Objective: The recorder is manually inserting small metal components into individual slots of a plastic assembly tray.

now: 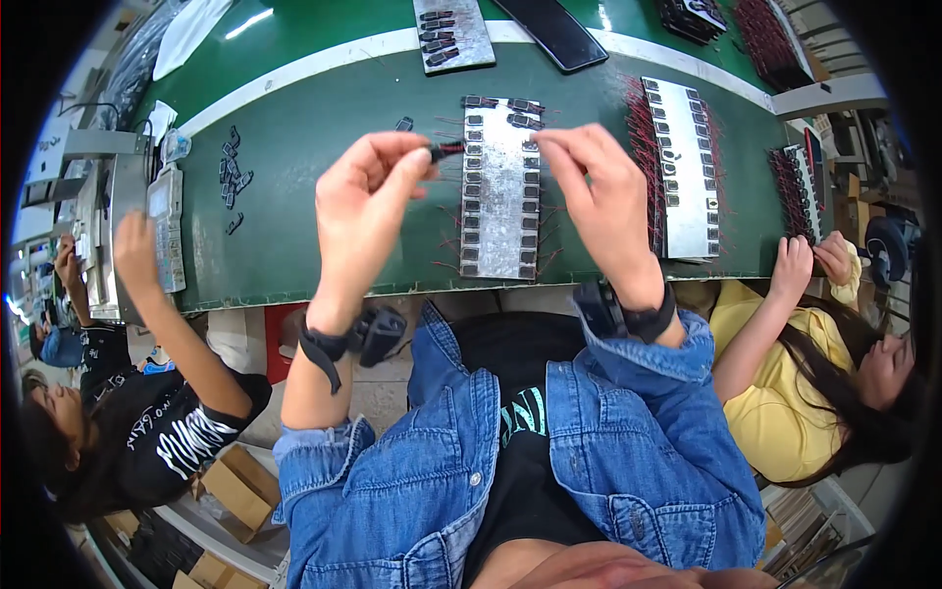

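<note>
Green bench [275, 226]: runs across the view, with a white strip [334, 61] along its far part.
Left hand [363, 191]: thumb and forefinger pinch a small black component [444, 152] with red at its right end.
Held component: in front of the upper left edge of the metal plate as seen from above; whether it touches the plate cannot be told.
Right hand [606, 196]: thumb and forefinger come close together at the plate's upper right edge; whether they grip anything cannot be told.
Metal plate [501, 196]: lies between the hands, a row of small black parts [472, 218] down each long side, thin red wires sticking outward, more parts at its far end.
Right-hand stack [685, 167]: similar plates with black parts and a thick fringe of red wires.
Loose parts [232, 172]: a black cluster, well to the left.
Far side: a smaller loaded plate [468, 49] beside a dark flat slab [555, 31].
Wrists: black straps [648, 319] on both.
Neighbours: a person in black [182, 432] at left, another in yellow [785, 422] at right.
</note>
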The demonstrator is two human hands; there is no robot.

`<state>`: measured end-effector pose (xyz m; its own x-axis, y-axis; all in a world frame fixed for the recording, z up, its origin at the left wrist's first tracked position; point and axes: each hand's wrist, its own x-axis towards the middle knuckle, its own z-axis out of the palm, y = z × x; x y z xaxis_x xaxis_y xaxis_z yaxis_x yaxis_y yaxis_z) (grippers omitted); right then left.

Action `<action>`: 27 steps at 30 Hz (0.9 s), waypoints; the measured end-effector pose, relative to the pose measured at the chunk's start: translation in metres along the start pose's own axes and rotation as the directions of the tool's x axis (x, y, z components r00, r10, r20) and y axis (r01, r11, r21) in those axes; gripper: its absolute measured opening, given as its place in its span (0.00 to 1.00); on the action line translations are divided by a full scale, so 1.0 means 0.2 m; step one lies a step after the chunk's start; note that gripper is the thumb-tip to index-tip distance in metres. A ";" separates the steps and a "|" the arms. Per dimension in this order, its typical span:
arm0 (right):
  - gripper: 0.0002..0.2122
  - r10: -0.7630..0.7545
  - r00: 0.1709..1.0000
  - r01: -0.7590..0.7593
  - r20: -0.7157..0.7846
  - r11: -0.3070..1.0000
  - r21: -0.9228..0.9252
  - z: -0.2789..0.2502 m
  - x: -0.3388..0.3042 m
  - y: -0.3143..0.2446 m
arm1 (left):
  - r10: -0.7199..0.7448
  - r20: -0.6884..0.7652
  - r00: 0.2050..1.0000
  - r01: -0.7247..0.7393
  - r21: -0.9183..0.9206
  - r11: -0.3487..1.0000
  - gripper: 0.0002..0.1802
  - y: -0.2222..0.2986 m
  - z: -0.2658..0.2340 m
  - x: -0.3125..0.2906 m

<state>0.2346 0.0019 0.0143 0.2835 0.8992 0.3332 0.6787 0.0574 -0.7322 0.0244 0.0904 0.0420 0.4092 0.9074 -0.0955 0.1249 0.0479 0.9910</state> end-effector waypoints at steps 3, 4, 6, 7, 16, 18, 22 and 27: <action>0.07 -0.045 0.999 0.043 -0.006 0.981 -0.191 0.09 0.02 0.12 | 0.031 0.017 0.999 -0.032 0.107 0.994 0.07 0.02 0.02 0.15; 0.07 -0.068 0.998 0.066 0.004 0.956 -0.284 0.10 0.03 0.13 | 0.034 0.017 0.999 -0.036 0.112 0.993 0.07 0.01 0.03 0.18; 0.07 -0.072 0.997 0.067 -0.005 0.956 -0.285 0.11 0.04 0.13 | 0.073 0.050 0.996 -0.082 0.221 0.972 0.09 -0.03 0.07 0.23; 0.07 -0.073 0.997 0.067 -0.009 0.955 -0.289 0.12 0.04 0.12 | 0.088 0.070 0.994 -0.104 0.272 0.957 0.09 -0.04 0.09 0.25; 0.08 -0.111 0.991 0.089 -0.073 0.963 -0.254 0.03 0.00 0.08 | 0.047 0.223 0.974 -0.155 0.495 0.855 0.09 -0.11 0.21 0.38; 0.07 -0.007 0.996 -0.001 -0.090 0.996 -0.084 0.00 -0.09 0.07 | 0.098 0.278 0.956 -0.244 0.562 0.791 0.08 -0.15 0.26 0.38; 0.07 0.241 0.969 -0.212 -0.060 0.929 0.302 -0.03 -0.22 0.06 | 0.231 0.329 0.916 -0.396 0.643 0.656 0.06 -0.17 0.29 0.37; 0.08 0.224 0.975 -0.207 0.005 0.890 0.405 0.00 -0.25 0.07 | 0.346 0.372 0.861 -0.504 0.709 0.493 0.05 -0.18 0.28 0.39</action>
<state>0.2298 -0.0421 -0.0125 0.4250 0.8914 0.1576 0.2710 0.0408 -0.9617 0.1022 0.1354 -0.0071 0.7323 0.6426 0.2254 0.4961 -0.7301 0.4700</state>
